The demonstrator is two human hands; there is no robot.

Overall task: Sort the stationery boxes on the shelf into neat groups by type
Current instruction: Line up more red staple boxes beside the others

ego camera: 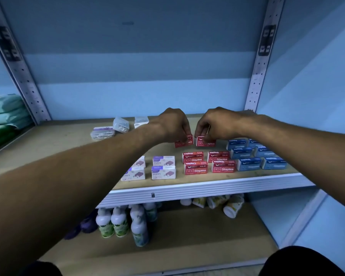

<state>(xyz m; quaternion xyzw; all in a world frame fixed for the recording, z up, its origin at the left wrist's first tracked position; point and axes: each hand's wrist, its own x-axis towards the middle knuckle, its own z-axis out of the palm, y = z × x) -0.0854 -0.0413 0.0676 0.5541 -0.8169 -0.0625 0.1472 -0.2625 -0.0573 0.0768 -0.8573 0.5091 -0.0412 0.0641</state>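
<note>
On the shelf (72, 140), clear clip packs (110, 130) lay loose toward the back left; white boxes (163, 167), red boxes (208, 163) and blue boxes (255, 156) stood grouped along the front edge. Left hand (172, 124) and right hand (215, 122) each pinched a red box behind that group, seemingly the last reds.

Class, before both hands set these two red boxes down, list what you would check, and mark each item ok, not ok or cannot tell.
1. Left hand grip on its red box: ok.
2. Right hand grip on its red box: ok.
3. Red stack in front tidy: ok.
4. Blue group kept apart: ok.
5. Clear packs at back sorted: not ok.
6. Held boxes touching shelf: cannot tell.
</note>
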